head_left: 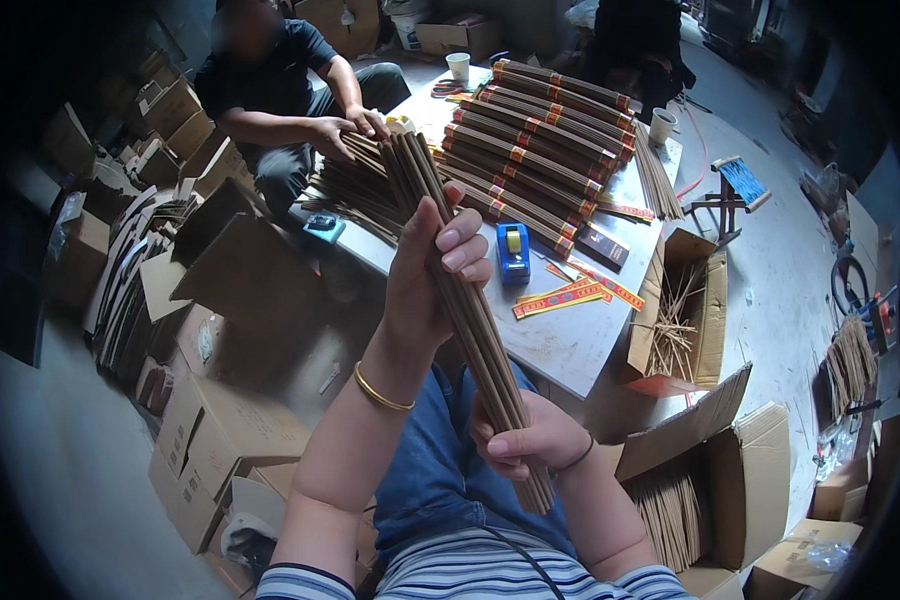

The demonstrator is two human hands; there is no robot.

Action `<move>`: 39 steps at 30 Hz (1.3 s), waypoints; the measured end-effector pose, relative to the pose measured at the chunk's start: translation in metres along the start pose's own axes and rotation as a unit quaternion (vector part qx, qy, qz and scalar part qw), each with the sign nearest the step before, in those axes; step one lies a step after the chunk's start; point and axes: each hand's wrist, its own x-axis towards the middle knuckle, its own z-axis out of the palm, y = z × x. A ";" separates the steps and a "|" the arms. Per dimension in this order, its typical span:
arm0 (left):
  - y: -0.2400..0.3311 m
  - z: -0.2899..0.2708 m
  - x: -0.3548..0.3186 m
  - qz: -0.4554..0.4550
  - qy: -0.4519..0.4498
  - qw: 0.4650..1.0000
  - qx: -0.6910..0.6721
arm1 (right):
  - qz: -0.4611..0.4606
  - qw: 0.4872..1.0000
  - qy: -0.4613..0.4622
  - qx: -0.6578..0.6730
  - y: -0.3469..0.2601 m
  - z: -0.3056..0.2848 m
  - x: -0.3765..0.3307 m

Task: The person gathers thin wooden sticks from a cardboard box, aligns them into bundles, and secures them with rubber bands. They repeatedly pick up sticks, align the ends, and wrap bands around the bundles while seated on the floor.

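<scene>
I have a long bundle of thin brown incense sticks (467, 305) upright over my lap, left hand (425, 275) wrapped shut round its upper part, right hand (530, 440) closed near its foot. It looks unbanded; banded brown bundles (540, 150) already stack on the white table (570, 345), so I judge the work partly done. An open cardboard box (715, 320) holds loose sticks; a second open carton (755, 480) holds packed ones.

brown stick bundle (470, 310) showing mid-frame | blue tape dispenser (513, 252) sitting centre | red-yellow patterned labels (570, 295) lying centre-right | striped shirt (470, 575) showing bottom
</scene>
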 end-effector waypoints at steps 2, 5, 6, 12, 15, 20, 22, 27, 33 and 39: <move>0.003 0.002 -0.012 -0.005 -0.025 0.994 -0.107 | 0.031 0.977 -0.095 0.186 0.009 0.006 0.003; 0.012 0.004 -0.028 0.022 0.003 0.999 -0.027 | 0.039 0.995 -0.024 0.094 0.020 0.019 0.010; 0.017 0.004 -0.030 0.030 0.009 0.999 0.025 | 0.040 0.998 0.012 0.044 0.021 0.023 0.014; 0.010 0.050 -0.055 0.258 0.304 0.830 0.389 | -0.092 0.780 0.287 -0.548 0.032 0.031 0.030; 0.020 0.054 -0.077 0.202 0.231 0.902 0.303 | 0.017 0.895 0.182 -0.408 0.021 0.044 0.032; 0.018 0.060 -0.100 0.248 0.235 0.879 0.334 | -0.051 0.826 0.220 -0.516 0.026 0.066 0.045; 0.016 0.058 -0.108 0.259 0.246 0.872 0.334 | -0.164 0.678 0.260 -0.667 0.037 0.064 0.051; 0.033 0.038 -0.123 0.150 -0.003 0.987 0.054 | 0.112 0.992 -0.053 -0.039 0.031 0.070 0.040; 0.039 0.033 -0.137 0.160 0.003 0.982 0.101 | 0.092 0.953 0.065 -0.282 0.044 0.078 0.047; 0.030 0.054 -0.140 0.291 0.294 0.868 0.275 | -0.016 0.812 0.174 -0.556 0.044 0.081 0.051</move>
